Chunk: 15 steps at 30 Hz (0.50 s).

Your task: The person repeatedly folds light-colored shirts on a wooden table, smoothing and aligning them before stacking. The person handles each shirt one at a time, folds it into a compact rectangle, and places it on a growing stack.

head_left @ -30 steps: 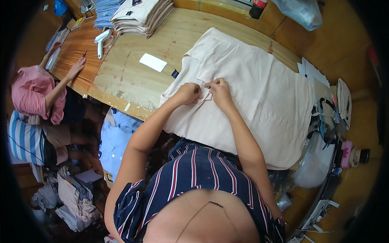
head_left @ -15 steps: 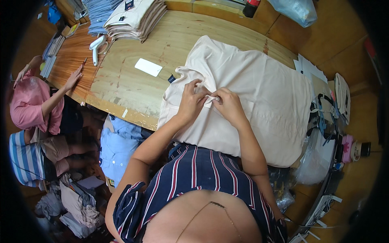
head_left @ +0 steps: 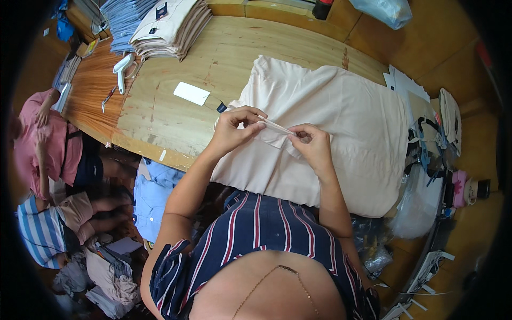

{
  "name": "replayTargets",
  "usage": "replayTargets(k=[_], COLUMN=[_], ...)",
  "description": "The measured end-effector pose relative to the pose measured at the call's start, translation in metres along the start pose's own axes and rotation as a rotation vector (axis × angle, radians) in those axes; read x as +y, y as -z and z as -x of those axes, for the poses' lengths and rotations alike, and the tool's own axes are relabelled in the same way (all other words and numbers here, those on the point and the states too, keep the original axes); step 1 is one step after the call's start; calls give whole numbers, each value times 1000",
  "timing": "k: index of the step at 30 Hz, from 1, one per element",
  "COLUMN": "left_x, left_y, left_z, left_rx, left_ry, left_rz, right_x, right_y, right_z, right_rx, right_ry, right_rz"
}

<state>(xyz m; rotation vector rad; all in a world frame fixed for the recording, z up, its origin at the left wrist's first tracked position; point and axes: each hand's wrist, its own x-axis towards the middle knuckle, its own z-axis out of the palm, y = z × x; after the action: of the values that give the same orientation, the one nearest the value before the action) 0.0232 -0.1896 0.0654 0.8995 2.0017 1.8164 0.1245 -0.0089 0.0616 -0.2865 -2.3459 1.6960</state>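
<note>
Here on the bench, the cream garment (head_left: 357, 149) is showing soft, matt cloth, all fine creases and loose puckers. Beneath it the pale wooden tabletop (head_left: 234, 53) is looking worn, its scuffed surface turning rough and chipped along the near edge, while the orange-brown wood panel (head_left: 88, 96) is wearing a smooth, streaky grain. The white card (head_left: 191, 93) is appearing flat, smooth, papery. And the white handheld device (head_left: 121, 72) is giving off a hard-plastic sheen! Up top, the translucent bag (head_left: 388, 10) is shining, thin crinkled plastic; the necklace (head_left: 288, 269) is glinting like metal.
</note>
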Motion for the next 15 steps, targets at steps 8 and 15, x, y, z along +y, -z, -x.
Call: replayTargets(k=[8, 15], left_x=[4, 12], left_y=[-2, -3], left_z=[3, 5], left_rx=[79, 152], left_ry=[127, 160], left_rz=[266, 364], right_x=[-13, -17], right_y=[2, 2], right_z=[7, 10], right_rx=[5, 7], right_ry=[16, 34], right_rz=[-4, 2])
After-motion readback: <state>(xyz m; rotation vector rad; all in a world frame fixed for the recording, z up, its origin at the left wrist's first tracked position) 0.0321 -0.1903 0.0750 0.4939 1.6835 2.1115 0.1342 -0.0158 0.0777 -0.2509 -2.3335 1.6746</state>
